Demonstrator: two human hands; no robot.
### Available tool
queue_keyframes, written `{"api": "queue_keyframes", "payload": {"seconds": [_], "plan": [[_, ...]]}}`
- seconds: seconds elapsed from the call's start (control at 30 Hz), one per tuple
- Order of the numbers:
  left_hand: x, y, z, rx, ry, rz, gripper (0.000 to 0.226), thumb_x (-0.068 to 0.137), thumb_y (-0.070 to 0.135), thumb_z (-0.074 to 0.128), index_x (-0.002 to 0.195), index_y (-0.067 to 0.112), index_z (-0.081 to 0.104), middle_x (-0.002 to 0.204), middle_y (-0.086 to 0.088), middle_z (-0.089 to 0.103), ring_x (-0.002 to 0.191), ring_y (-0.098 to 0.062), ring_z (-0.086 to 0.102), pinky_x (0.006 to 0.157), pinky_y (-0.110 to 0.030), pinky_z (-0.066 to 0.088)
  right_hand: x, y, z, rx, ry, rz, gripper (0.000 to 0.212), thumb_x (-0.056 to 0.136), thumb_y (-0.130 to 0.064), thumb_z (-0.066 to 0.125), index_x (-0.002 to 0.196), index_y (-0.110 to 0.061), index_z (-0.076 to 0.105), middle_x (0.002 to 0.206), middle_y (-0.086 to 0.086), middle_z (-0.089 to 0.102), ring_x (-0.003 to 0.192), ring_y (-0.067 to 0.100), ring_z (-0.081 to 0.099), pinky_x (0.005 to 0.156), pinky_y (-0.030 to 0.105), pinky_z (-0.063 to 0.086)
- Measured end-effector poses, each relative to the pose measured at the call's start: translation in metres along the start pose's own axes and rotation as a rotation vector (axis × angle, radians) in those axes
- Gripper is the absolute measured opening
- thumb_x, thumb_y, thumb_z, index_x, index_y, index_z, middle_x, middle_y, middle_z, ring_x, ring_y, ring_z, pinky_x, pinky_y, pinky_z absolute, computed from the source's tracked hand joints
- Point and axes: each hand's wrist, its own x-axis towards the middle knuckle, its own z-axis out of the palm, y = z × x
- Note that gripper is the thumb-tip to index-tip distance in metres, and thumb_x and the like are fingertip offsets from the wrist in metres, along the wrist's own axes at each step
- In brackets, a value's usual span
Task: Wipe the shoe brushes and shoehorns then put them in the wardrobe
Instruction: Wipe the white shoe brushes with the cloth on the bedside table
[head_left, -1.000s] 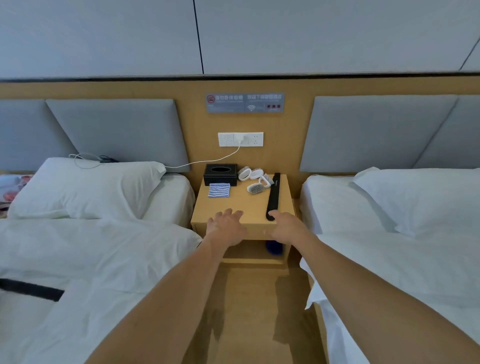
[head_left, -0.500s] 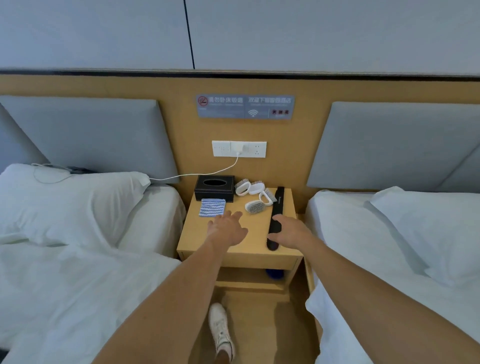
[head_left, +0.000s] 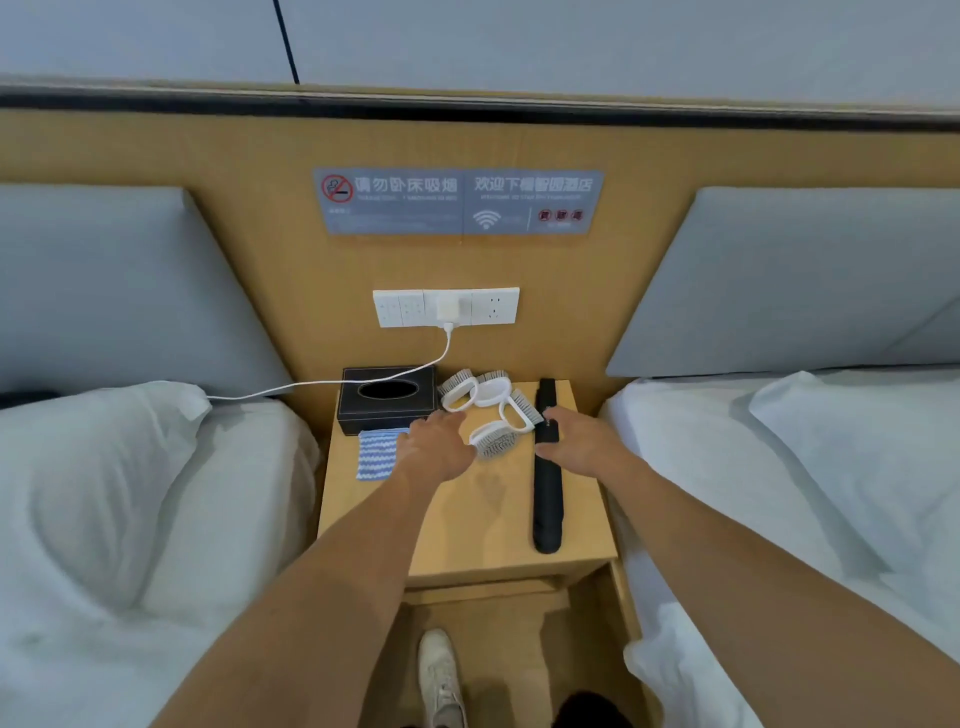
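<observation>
Several white shoe brushes (head_left: 488, 402) with loop handles lie in a cluster at the back of the wooden nightstand (head_left: 478, 525). A long black shoehorn (head_left: 547, 499) lies lengthwise along the right side. A blue-and-white striped cloth (head_left: 376, 454) lies flat at the left, partly under my left hand. My left hand (head_left: 436, 447) hovers with fingers spread between the cloth and the nearest brush, holding nothing. My right hand (head_left: 582, 441) reaches over the shoehorn's upper part with fingers extended; whether it touches is unclear.
A black tissue box (head_left: 387, 397) stands at the nightstand's back left, with a white charger cable (head_left: 311, 387) running over it to the left bed. White beds flank the nightstand closely. My white shoe (head_left: 439, 675) stands on the wooden floor below.
I have stepped closer to the nightstand. Both hands have moved forward over its top, the left toward the brushes and cloth, the right further up along the shoehorn.
</observation>
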Motion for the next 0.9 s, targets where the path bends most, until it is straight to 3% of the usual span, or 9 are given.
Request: {"api": "queue_keyframes", "payload": {"seconds": [0.3,0.53,0.73,0.9], "plan": [[0.062,-0.033,0.046,0.004,-0.167,-0.097,0.058,0.095,0.044,0.047,0.148,0.029,0.028,0.151,-0.006,0.034,0.134,-0.033,0.038,0.107,-0.049,0.038,0.075,0.004,0.028,0.024,-0.13,0.082,0.061,0.094,-0.035,0.063,0.149,-0.024,0.038,0.147,0.009,0.048,0.134,0.027,0.047,0.105,0.038,0.045],[0.103,-0.085,0.082,0.035,-0.199,-0.204,0.055,0.098,0.03,0.046,0.149,0.025,0.027,0.15,-0.006,0.035,0.134,-0.031,0.038,0.106,-0.046,0.037,0.139,0.017,0.055,0.006,-0.213,0.167,0.059,0.094,-0.035,0.062,0.148,-0.026,0.039,0.148,0.008,0.047,0.132,0.027,0.048,0.101,0.036,0.046],[0.154,-0.125,0.111,0.144,-0.171,-0.165,0.06,0.096,0.022,0.051,0.15,0.026,0.025,0.154,-0.006,0.029,0.135,-0.03,0.039,0.105,-0.042,0.038,0.189,0.027,0.072,-0.063,-0.149,0.087,0.052,0.095,-0.028,0.062,0.144,-0.021,0.045,0.144,0.009,0.051,0.128,0.029,0.051,0.1,0.041,0.05],[0.183,-0.148,0.14,0.293,-0.05,-0.109,0.053,0.1,0.043,0.042,0.149,0.03,0.026,0.157,-0.004,0.026,0.141,-0.029,0.031,0.113,-0.044,0.031,0.227,0.033,0.082,-0.203,0.055,0.012,0.05,0.092,-0.021,0.067,0.139,-0.018,0.051,0.124,0.013,0.056,0.114,0.03,0.057,0.087,0.038,0.052]]}}
